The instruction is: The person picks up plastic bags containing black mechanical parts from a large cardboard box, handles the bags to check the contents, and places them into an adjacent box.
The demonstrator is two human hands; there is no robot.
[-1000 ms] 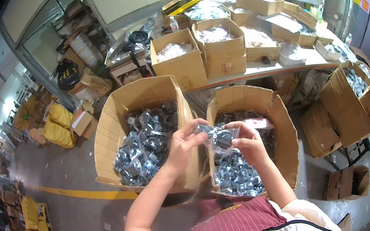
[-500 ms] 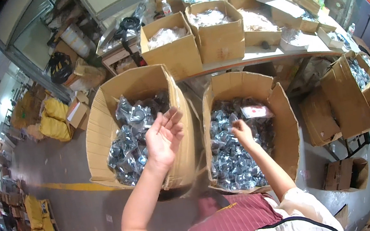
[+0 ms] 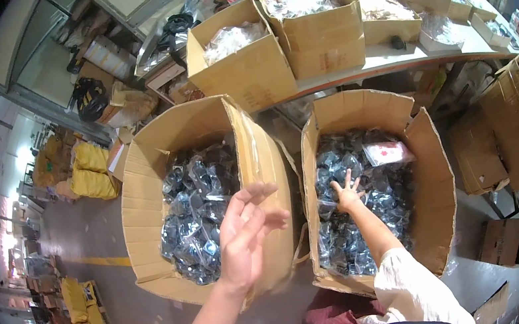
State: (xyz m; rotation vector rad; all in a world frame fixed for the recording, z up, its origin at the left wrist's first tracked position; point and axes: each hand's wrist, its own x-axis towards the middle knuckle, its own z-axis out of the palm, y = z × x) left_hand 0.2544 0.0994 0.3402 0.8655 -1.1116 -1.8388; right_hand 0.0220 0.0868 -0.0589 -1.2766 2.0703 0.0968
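Two large cardboard boxes stand side by side before me, the left box (image 3: 153, 258) and the right box (image 3: 431, 163). Both hold many clear plastic bags with dark and silvery parts inside, such as the bagged parts (image 3: 194, 239) on the left and the bagged parts (image 3: 377, 231) on the right. My left hand (image 3: 244, 241) is raised by the left box's right wall, palm turned inward, fingers apart and holding nothing. Over the bags in the right box, my right hand (image 3: 348, 196) spreads its fingers; whether it touches them I cannot tell. Beside it lies a white packet with red marks (image 3: 387, 153).
Behind, a white table (image 3: 386, 66) carries open cartons of bagged items, among them a tall carton (image 3: 243, 74). Further boxes (image 3: 509, 125) stand at the right, a small open carton (image 3: 503, 243) on the floor. Yellow sacks (image 3: 92, 170) lie at far left.
My right hand has gone from closed fingers to spread ones over the bags. The left hand stays raised, now lower and nearer the wall between the boxes. The view has shifted.
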